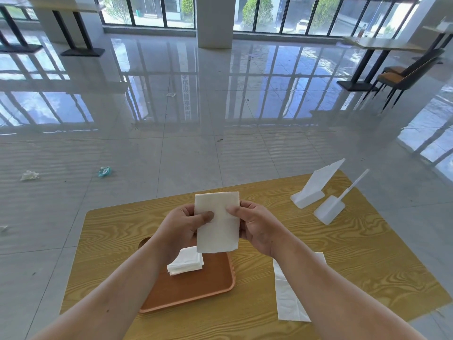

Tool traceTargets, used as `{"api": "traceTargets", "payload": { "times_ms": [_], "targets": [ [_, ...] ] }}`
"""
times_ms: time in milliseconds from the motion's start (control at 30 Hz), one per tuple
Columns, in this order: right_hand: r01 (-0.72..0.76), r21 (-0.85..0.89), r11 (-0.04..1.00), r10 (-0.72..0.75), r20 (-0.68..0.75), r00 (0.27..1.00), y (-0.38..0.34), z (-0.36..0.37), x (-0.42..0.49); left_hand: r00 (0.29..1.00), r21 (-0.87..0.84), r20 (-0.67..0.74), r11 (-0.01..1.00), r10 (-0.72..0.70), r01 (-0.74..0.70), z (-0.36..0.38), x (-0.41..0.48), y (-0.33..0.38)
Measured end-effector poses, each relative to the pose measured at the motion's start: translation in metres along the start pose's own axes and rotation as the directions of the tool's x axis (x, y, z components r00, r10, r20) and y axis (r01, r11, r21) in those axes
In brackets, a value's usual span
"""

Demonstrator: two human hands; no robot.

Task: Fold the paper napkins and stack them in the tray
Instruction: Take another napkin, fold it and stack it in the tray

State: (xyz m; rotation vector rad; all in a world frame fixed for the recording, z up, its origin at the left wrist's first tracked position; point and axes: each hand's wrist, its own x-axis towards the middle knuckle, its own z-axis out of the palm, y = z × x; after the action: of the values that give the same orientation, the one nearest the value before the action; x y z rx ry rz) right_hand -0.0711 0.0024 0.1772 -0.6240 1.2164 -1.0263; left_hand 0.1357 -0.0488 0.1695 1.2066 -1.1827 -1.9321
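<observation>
I hold a white paper napkin [219, 229] upright above the table, folded into a tall rectangle. My left hand [182, 225] pinches its left edge with the thumb on the front. My right hand [255, 227] pinches its right edge the same way. Below the napkin lies an orange-brown tray [196, 288] with a small stack of folded napkins [185, 262] near its far end. Unfolded white napkins [288, 298] lie flat on the table to the right of the tray, partly hidden by my right forearm.
The wooden table [355, 256] bears two white plastic stands [311, 190], [329, 208] at its far right corner. Crumpled litter [29, 175] lies on the glossy tiled floor to the left. A chair [402, 79] and other tables stand far off.
</observation>
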Motion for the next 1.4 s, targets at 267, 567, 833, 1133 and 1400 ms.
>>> {"api": "traceTargets", "payload": {
  "times_ms": [267, 567, 833, 1133, 1400],
  "targets": [
    [-0.065, -0.029, 0.997, 0.064, -0.020, 0.998, 0.003, 0.008, -0.006, 0.999, 0.068, -0.030, 0.998, -0.017, 0.019, -0.004, 0.003, -0.007],
    [-0.057, -0.032, 0.998, 0.056, -0.032, 0.998, 0.005, 0.010, -0.009, 0.999, -0.063, 0.010, 0.998, -0.031, 0.031, -0.005, -0.001, -0.010],
    [-0.032, -0.001, 0.999, 0.032, 0.019, 0.999, 0.005, 0.005, -0.011, 0.995, -0.115, 0.098, 0.993, -0.020, 0.032, -0.012, 0.003, -0.017],
    [-0.051, 0.073, 0.996, 0.051, 0.014, 0.999, 0.006, 0.000, -0.011, 0.996, -0.074, 0.066, 0.995, -0.058, 0.063, -0.011, 0.004, -0.019],
    [-0.038, -0.108, 0.993, 0.031, -0.069, 0.997, 0.017, 0.004, 0.007, 1.000, 0.001, 0.000, 1.000, -0.014, 0.014, -0.020, 0.015, -0.028]
  ]
}}
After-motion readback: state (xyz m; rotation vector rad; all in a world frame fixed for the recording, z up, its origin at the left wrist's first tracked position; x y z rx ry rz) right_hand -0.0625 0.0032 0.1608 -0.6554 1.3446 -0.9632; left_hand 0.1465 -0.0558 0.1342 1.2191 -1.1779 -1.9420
